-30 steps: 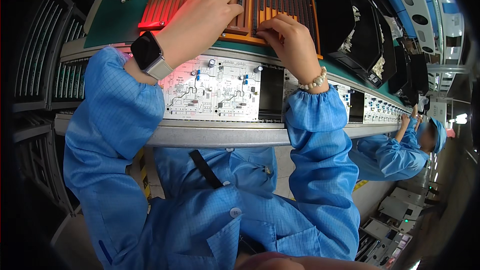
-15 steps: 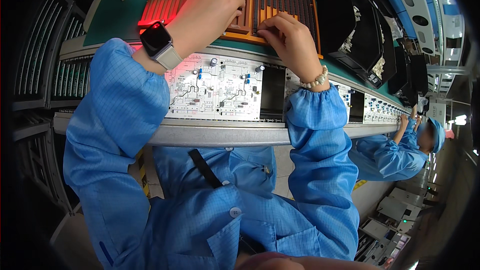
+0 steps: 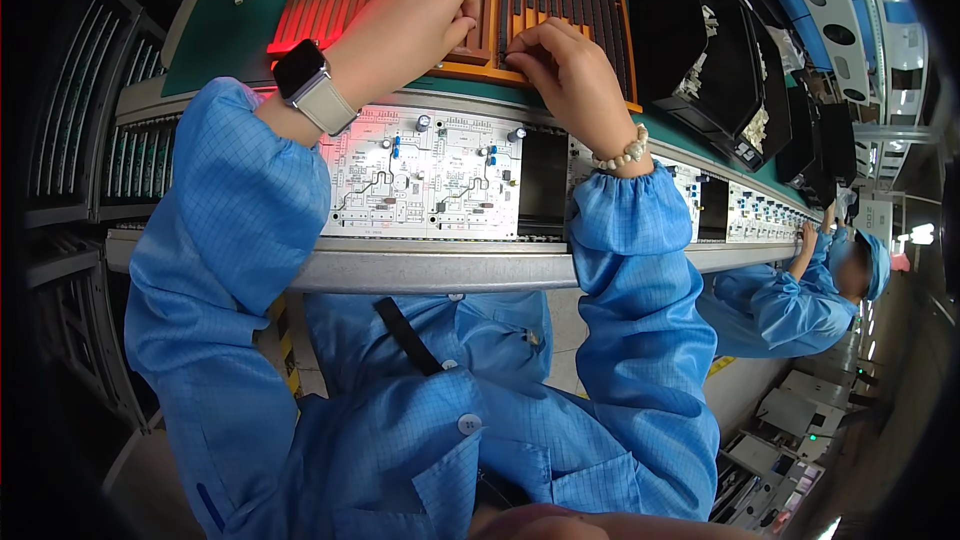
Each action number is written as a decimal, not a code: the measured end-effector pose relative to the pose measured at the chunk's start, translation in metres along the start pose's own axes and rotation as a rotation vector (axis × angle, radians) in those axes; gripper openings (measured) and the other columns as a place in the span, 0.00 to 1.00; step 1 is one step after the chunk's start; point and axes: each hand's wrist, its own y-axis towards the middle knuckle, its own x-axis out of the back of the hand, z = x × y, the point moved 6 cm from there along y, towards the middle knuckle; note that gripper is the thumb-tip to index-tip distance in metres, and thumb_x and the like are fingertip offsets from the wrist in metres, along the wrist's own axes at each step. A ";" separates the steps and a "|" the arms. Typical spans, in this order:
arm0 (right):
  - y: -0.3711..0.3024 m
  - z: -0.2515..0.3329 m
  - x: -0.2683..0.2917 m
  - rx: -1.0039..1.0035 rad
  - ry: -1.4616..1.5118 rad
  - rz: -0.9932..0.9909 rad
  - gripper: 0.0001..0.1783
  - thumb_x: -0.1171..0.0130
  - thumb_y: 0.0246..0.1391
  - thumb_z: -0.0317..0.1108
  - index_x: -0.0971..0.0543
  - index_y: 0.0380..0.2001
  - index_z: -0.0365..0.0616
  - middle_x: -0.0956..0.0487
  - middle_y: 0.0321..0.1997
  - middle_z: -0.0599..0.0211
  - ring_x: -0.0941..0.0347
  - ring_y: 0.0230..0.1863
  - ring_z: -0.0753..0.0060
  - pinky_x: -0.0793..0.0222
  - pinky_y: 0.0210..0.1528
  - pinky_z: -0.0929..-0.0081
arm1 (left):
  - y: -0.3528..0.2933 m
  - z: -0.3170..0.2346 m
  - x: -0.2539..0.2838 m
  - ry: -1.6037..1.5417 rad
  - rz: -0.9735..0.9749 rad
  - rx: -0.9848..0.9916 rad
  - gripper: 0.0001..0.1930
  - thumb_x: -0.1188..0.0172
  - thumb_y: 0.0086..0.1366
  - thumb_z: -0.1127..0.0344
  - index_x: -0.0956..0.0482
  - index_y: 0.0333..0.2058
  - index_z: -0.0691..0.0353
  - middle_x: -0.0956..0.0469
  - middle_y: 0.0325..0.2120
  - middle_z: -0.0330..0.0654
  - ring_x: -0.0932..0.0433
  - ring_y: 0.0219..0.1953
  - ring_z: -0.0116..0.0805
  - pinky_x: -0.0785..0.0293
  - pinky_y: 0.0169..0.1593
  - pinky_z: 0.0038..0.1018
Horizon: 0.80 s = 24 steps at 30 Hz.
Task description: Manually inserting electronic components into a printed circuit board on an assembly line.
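Note:
Both my hands are over a brown and orange slotted tray point(image 3: 460, 70) whose long channels hold rows of small dark parts. My left hand point(image 3: 410, 28), with a watch point(image 3: 303, 73) on its wrist, rests over the left section. Its fingers are curled together and their tips meet low near the tray's middle divider. Close to the tray's near edge, my right hand point(image 3: 580, 80) has thumb and forefinger pinched at the right section's channels. Anything between the fingertips of either hand is hidden or too small to make out. White circuit boards point(image 3: 365, 185) with mounted components lie on the rail below.
Black bins point(image 3: 690, 50) with small white parts stand to the right on the green mat point(image 3: 215, 35). A metal rail edge point(image 3: 440, 270) runs in front of me. A co-worker in blue point(image 3: 790, 305) works further right along the line. Dark racks point(image 3: 65, 130) stand at left.
Both hands have moved slightly left over the tray, their fingers still drawn together. The tray and boards also appear shifted a little left in the picture.

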 end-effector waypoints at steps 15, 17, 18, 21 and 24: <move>-0.030 0.060 0.002 0.124 0.323 0.203 0.07 0.34 0.53 0.24 0.22 0.35 0.40 0.21 0.36 0.62 0.22 0.37 0.61 0.26 0.38 0.69 | -0.061 -0.030 0.034 -0.337 0.071 -0.014 0.05 0.38 0.63 0.77 0.24 0.37 0.68 0.27 0.33 0.39 0.29 0.30 0.28 0.31 0.36 0.25; -0.033 0.062 -0.008 0.181 0.271 0.212 0.08 0.34 0.53 0.25 0.22 0.34 0.40 0.22 0.36 0.62 0.22 0.37 0.59 0.26 0.39 0.67 | -0.070 -0.033 0.032 -0.346 0.150 -0.004 0.07 0.37 0.61 0.79 0.24 0.37 0.67 0.28 0.33 0.40 0.28 0.30 0.29 0.31 0.36 0.25; -0.034 0.067 -0.013 0.250 0.202 0.230 0.08 0.34 0.52 0.26 0.23 0.34 0.40 0.22 0.36 0.61 0.22 0.38 0.56 0.26 0.40 0.65 | -0.077 -0.033 0.033 -0.349 0.155 -0.005 0.07 0.37 0.61 0.79 0.24 0.37 0.67 0.28 0.33 0.40 0.28 0.30 0.29 0.31 0.36 0.25; -0.035 0.069 -0.021 0.259 0.154 0.250 0.09 0.34 0.51 0.27 0.23 0.35 0.41 0.22 0.36 0.62 0.23 0.38 0.55 0.27 0.41 0.63 | -0.093 -0.035 0.029 -0.371 0.305 0.084 0.06 0.37 0.62 0.74 0.25 0.37 0.64 0.29 0.33 0.43 0.26 0.33 0.39 0.28 0.38 0.33; -0.035 0.070 -0.022 0.275 0.116 0.245 0.09 0.34 0.50 0.27 0.23 0.35 0.42 0.22 0.35 0.63 0.23 0.38 0.55 0.27 0.41 0.64 | -0.100 -0.041 0.025 -0.272 0.326 -0.044 0.06 0.38 0.61 0.73 0.25 0.36 0.64 0.29 0.33 0.43 0.26 0.37 0.40 0.30 0.43 0.34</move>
